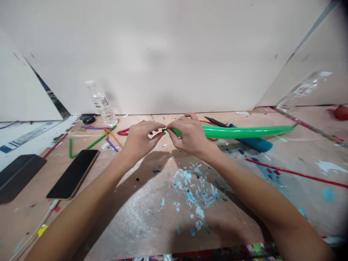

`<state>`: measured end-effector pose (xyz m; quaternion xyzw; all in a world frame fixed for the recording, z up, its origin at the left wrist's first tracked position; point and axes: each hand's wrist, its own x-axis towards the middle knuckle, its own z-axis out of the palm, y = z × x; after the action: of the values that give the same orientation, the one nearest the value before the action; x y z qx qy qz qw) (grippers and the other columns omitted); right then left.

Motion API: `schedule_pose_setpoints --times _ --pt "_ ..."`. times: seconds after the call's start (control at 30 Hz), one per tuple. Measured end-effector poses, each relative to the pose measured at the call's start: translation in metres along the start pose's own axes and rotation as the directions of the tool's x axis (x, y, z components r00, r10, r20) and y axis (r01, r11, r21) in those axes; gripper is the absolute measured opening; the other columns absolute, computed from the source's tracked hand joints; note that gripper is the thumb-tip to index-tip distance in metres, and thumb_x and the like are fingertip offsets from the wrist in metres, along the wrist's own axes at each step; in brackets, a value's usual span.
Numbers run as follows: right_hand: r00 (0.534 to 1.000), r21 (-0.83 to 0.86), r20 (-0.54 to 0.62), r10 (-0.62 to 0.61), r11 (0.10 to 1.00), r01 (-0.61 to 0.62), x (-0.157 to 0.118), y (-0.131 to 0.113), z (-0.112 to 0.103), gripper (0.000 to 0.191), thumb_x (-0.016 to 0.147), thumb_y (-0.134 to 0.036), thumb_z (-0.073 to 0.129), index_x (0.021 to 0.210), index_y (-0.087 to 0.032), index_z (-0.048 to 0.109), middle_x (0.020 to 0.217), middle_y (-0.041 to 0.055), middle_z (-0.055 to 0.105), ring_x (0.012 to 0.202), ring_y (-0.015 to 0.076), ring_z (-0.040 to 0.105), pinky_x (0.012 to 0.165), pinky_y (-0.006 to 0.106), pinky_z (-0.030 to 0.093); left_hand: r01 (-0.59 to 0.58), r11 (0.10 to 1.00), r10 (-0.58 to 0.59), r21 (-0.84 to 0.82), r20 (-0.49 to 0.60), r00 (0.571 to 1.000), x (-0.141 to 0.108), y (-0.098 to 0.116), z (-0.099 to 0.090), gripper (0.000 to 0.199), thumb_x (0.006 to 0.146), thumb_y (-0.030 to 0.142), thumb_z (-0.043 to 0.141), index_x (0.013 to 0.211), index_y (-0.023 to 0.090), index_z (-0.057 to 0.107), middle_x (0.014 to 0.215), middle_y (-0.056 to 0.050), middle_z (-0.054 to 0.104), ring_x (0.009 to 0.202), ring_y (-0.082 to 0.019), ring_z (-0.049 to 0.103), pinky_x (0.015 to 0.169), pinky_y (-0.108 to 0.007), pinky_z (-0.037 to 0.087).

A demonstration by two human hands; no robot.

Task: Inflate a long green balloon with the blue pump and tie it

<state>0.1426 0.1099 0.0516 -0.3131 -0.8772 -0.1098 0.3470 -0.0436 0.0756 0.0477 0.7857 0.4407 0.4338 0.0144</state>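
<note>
1. Two bare hands (141, 137) (190, 133) were visible.
2. There was one inflated green modelling balloon (244, 132).
3. Two clear plastic bottles (104, 108) (303, 90) were there.
4. One smartphone (74, 174) was present.
5. There was one blue balloon pump (257, 144).
6. One white cable (53, 205) showed.

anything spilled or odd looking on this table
Yes: light-blue splotches are spattered across the tabletop, between the forearms. They look like paint, perhaps an old spill, though I can't tell whether they're dry. The green balloon in the right hand shows no visible damage.
</note>
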Motion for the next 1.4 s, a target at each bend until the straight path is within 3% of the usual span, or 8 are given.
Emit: schedule_pose_setpoints --times 0.4,0.57,0.77,0.93,1.07,1.4 --pt "1.000 -0.010 0.026 -0.011 1.000 0.011 -0.001 -0.002 0.000 0.020 0.089 -0.022 0.051 0.089 -0.017 0.070 0.081 0.0040 0.073 0.082 0.0191 0.063 0.090 0.036 0.030 -0.174 0.980 0.183 0.091 -0.097 0.978 -0.005 -0.005 0.010 0.014 0.082 0.023 0.068 0.093 0.017 0.071 0.082 -0.003 0.075 0.065 -0.012 0.067 0.059 -0.021 0.053" --pt "0.997 0.013 0.081 0.018 1.000 -0.020 0.000 -0.004 -0.002 0.019 0.087 -0.021 0.050 0.088 -0.018 0.069 0.082 0.0049 0.073 0.083 0.0199 0.063 0.091 0.036 0.030 -0.362 0.865 0.419 0.347 -0.106 0.902 -0.010 -0.010 0.014 0.016 0.086 0.020 0.062 0.101 0.017 0.067 0.096 -0.007 0.074 0.084 -0.017 0.069 0.075 -0.029 0.054" --pt "0.986 0.129 0.150 0.071 0.987 -0.091 0.002 -0.006 -0.008 0.017 0.083 -0.018 0.053 0.084 -0.017 0.070 0.076 0.0031 0.072 0.074 0.0168 0.062 0.086 0.034 0.032 -0.452 0.765 0.543 0.459 -0.084 0.835 -0.012 -0.012 0.014 0.017 0.086 0.016 0.062 0.102 0.019 0.066 0.084 -0.004 0.072 0.074 -0.015 0.063 0.067 -0.028 0.049" --pt "0.979 0.239 0.179 0.095 0.961 -0.137 0.003 -0.004 -0.016 0.016 0.084 -0.019 0.055 0.083 -0.018 0.070 0.074 0.0006 0.071 0.069 0.0142 0.059 0.083 0.030 0.034 -0.446 0.758 0.532 0.476 -0.055 0.845 -0.008 -0.010 0.008 0.017 0.088 0.012 0.057 0.098 0.020 0.067 0.079 -0.003 0.069 0.071 -0.014 0.058 0.063 -0.027 0.046" --pt "0.974 0.232 0.210 0.090 0.963 -0.139 0.004 -0.005 -0.018 0.015 0.085 -0.022 0.055 0.081 -0.018 0.069 0.072 0.0001 0.070 0.067 0.0139 0.059 0.082 0.030 0.034 -0.427 0.769 0.498 0.475 -0.026 0.867 -0.006 -0.009 0.006 0.011 0.087 0.014 0.056 0.088 0.018 0.067 0.071 -0.003 0.063 0.070 -0.016 0.055 0.064 -0.028 0.046" --pt "0.977 -0.123 0.195 -0.085 0.986 0.110 0.002 -0.014 -0.016 0.026 0.094 -0.026 0.043 0.090 -0.015 0.067 0.084 0.0074 0.072 0.080 0.0198 0.061 0.093 0.037 0.027 -0.281 0.914 0.325 0.293 -0.113 0.939 -0.006 -0.002 0.005 0.009 0.081 0.011 0.057 0.077 0.016 0.064 0.068 -0.003 0.057 0.067 -0.015 0.054 0.060 -0.027 0.043"
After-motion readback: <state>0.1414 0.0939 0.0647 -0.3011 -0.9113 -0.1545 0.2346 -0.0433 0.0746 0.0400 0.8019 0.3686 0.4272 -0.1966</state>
